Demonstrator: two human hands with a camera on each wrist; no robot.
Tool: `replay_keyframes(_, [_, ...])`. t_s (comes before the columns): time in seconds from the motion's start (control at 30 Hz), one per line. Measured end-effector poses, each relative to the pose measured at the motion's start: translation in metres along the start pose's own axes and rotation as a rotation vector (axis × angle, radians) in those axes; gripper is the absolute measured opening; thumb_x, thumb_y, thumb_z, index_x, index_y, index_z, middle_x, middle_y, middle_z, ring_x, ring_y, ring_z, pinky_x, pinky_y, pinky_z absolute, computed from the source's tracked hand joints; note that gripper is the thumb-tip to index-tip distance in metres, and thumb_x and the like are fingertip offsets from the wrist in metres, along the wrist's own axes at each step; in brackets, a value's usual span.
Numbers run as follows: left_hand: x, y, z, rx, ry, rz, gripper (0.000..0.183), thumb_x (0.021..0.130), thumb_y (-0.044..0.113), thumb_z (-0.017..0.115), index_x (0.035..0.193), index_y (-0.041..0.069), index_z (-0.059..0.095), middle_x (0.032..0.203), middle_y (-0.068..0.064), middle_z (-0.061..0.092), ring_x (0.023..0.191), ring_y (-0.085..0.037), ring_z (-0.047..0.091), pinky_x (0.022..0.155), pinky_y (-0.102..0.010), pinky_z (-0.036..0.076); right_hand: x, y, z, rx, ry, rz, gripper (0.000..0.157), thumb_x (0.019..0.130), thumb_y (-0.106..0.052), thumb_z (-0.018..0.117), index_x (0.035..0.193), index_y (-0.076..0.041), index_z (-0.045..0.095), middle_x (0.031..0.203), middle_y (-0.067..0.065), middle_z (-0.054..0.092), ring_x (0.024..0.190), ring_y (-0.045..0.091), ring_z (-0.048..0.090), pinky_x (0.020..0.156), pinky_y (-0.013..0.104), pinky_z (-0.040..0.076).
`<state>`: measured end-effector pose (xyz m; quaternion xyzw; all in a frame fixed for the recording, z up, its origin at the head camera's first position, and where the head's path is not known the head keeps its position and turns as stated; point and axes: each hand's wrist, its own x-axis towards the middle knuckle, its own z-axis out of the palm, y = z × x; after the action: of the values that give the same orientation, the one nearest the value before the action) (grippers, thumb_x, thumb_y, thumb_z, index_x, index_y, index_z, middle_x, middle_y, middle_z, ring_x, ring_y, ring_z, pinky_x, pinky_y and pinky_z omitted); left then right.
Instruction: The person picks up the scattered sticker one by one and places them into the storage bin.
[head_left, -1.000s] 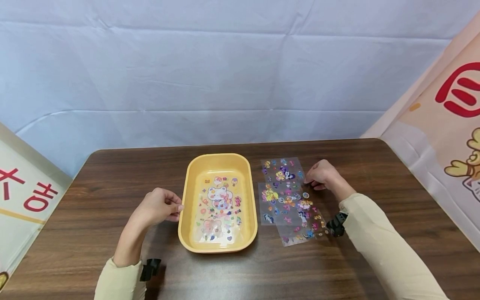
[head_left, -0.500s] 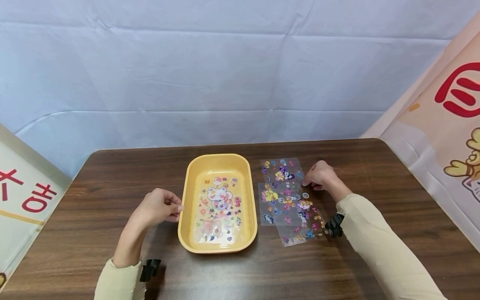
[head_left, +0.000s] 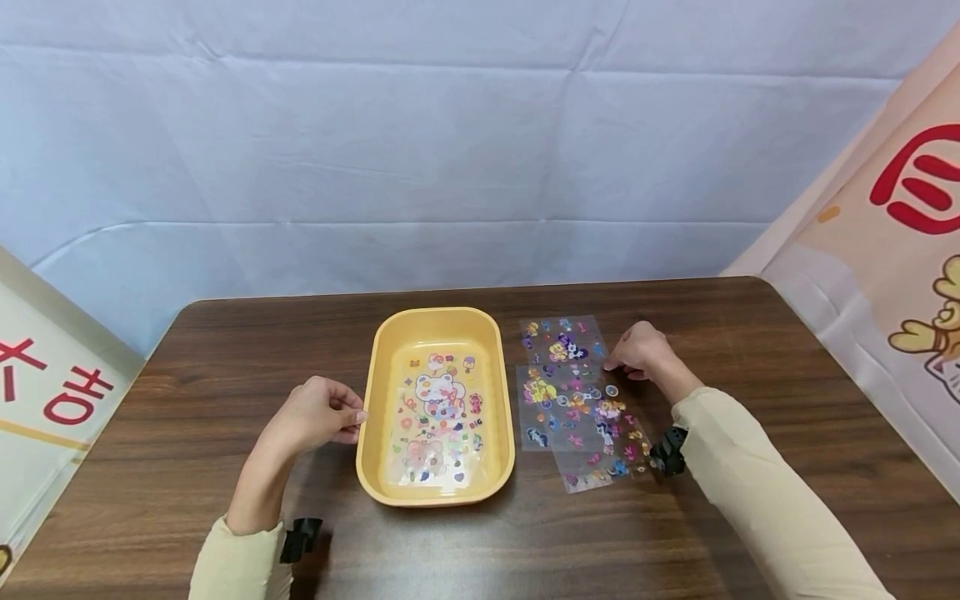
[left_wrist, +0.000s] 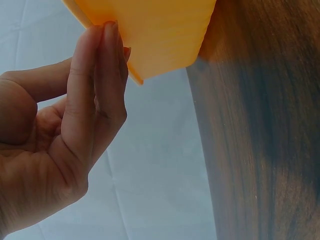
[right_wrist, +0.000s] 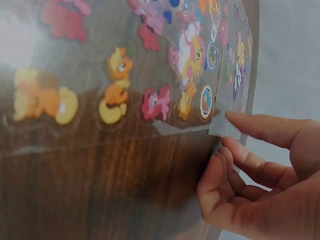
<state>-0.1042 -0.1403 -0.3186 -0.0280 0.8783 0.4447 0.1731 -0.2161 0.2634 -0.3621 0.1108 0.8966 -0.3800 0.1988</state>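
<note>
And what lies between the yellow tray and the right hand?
Clear sticker sheets lie between the tray and the right hand; the head view shows this.

Left arm (head_left: 255,500) forward, left grip (head_left: 317,412) pinching; right arm (head_left: 757,475) angled inward, right grip (head_left: 645,350) pinching.

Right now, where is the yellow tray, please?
In the head view, the yellow tray sits on the table, the left hand at its left edge, sticker sheets to its right.

Pale cream sleeves (head_left: 776,487) are worn, along with two blocky black wrist devices (head_left: 302,540).
</note>
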Motion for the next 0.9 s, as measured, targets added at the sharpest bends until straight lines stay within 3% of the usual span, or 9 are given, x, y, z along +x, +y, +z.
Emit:
replay_keyframes(0.2, [0.0, 0.0, -0.0003, 0.005, 0.0, 0.005, 0.01, 0.087, -0.004, 0.057, 0.09, -0.012, 0.061, 0.073, -0.012, 0.061, 0.062, -0.018, 0.064, 0.062, -0.034, 0.057, 0.0002, -0.0013, 0.0005, -0.033, 0.006, -0.003, 0.026, 0.074, -0.007, 0.074, 0.067, -0.004, 0.049, 0.063, 0.006, 0.045, 0.056, 0.018, 0.045, 0.054, 0.03, 0.052])
replay_keyframes(0.5, [0.0006, -0.0004, 0.0001, 0.016, 0.004, 0.005, 0.01, 0.087, -0.003, 0.057, 0.089, -0.012, 0.061, 0.073, -0.012, 0.06, 0.061, -0.017, 0.064, 0.062, -0.034, 0.057, 0.0009, -0.0014, -0.0001, -0.033, -0.003, 0.008, 0.012, 0.076, 0.0, 0.069, 0.078, 0.005, 0.058, 0.067, 0.011, 0.048, 0.056, 0.018, 0.046, 0.054, 0.029, 0.052])
replay_keyframes(0.63, [0.0008, -0.0008, 0.0004, 0.015, 0.004, 0.007, 0.01, 0.087, -0.004, 0.056, 0.089, -0.012, 0.061, 0.073, -0.012, 0.061, 0.061, -0.018, 0.064, 0.062, -0.034, 0.057, 0.0009, -0.0012, 0.0001, -0.029, 0.0, 0.018, 0.01, 0.076, 0.001, 0.068, 0.076, 0.004, 0.058, 0.067, 0.011, 0.048, 0.056, 0.019, 0.046, 0.054, 0.029, 0.052])
replay_keyframes(0.9, [0.0005, -0.0011, 0.0007, 0.016, 0.005, 0.008, 0.01, 0.087, -0.004, 0.057, 0.089, -0.012, 0.061, 0.073, -0.012, 0.061, 0.061, -0.018, 0.064, 0.062, -0.034, 0.057, -0.0013, -0.0033, 0.0032, -0.062, 0.023, 0.011, 0.031, 0.075, -0.008, 0.074, 0.067, -0.005, 0.044, 0.071, 0.011, 0.042, 0.059, 0.02, 0.045, 0.056, 0.032, 0.054])
